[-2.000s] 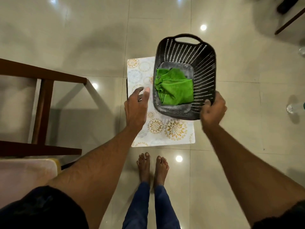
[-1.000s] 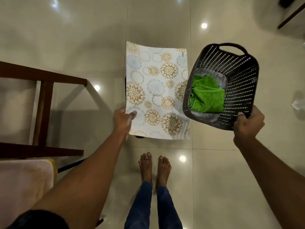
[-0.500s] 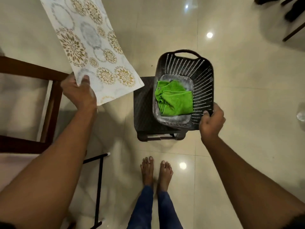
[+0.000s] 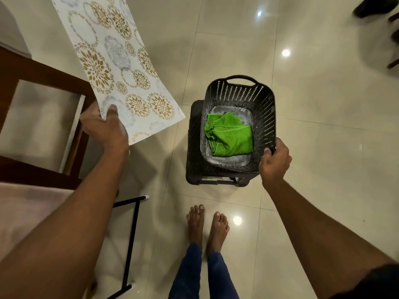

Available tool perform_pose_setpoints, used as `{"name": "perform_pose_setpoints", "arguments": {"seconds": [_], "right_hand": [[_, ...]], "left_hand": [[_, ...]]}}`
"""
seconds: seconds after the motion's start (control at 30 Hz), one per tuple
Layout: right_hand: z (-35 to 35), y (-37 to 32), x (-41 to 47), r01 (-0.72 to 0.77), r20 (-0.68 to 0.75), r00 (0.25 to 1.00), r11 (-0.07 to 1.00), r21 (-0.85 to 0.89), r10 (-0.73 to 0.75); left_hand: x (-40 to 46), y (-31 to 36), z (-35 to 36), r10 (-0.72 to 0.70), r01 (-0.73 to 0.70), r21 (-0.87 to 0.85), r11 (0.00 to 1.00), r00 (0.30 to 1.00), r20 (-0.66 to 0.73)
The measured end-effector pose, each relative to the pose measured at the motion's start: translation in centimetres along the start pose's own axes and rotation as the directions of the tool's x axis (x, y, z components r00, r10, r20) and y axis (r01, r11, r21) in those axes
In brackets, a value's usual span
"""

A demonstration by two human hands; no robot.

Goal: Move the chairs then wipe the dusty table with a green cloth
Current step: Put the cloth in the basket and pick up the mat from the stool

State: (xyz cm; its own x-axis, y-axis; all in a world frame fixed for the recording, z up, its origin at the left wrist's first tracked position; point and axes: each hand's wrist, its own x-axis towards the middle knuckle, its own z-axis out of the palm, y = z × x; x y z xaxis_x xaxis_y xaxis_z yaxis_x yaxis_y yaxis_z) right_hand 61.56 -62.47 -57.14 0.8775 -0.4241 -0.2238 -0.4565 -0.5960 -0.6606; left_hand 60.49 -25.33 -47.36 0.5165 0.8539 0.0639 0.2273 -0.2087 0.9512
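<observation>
Nearest the camera, above bare feet (image 4: pixel 207 225) on glossy cream floor tiles (image 4: pixel 313 134), the left hand (image 4: pixel 105 126) pinches a corner of a stiff white floral-patterned mat (image 4: pixel 112 52), while the right hand (image 4: pixel 274 162) is clamped on the near rim of a dark perforated plastic basket (image 4: pixel 265 108). The folded green cloth (image 4: pixel 228 134) lies inside, on its dusty bottom. Judged risk: the one-handed basket could tip off the small dark table (image 4: pixel 194 134) beneath, whose top is mostly hidden; the brown wooden chair (image 4: pixel 43 76) is cut off at left.
</observation>
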Motion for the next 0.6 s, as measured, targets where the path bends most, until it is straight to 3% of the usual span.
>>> {"name": "perform_pose_setpoints", "arguments": {"seconds": [0.17, 0.27, 0.4, 0.5, 0.6], "right_hand": [[-1.0, -0.1, -0.4, 0.069, 0.102, 0.992, 0.997, 0.024, -0.072], [-2.0, -1.6, -1.0, 0.017, 0.222, 0.975, 0.999, 0.050, -0.028], [-5.0, -5.1, -1.4, -0.047, 0.233, 0.970, 0.992, -0.117, 0.073], [-8.3, -12.5, -1.8, 0.123, 0.190, 0.977, 0.985, -0.118, -0.099], [-10.5, -23.4, -3.0, 0.333, 0.221, 0.922, 0.943, -0.031, -0.318]], "left_hand": [[0.0, 1.4, -0.7, 0.002, -0.003, 0.013, 1.000, 1.000, 0.029], [0.3, 3.9, -2.4, -0.002, 0.001, 0.014, 1.000, 0.999, 0.054], [0.9, 8.5, -6.2, -0.019, 0.017, 0.018, 1.000, 0.994, 0.108], [1.4, 13.1, -9.9, -0.042, 0.049, -0.054, 0.997, 0.991, 0.125], [1.7, 19.1, -14.3, -0.107, 0.135, -0.180, 0.974, 0.982, 0.158]]}}
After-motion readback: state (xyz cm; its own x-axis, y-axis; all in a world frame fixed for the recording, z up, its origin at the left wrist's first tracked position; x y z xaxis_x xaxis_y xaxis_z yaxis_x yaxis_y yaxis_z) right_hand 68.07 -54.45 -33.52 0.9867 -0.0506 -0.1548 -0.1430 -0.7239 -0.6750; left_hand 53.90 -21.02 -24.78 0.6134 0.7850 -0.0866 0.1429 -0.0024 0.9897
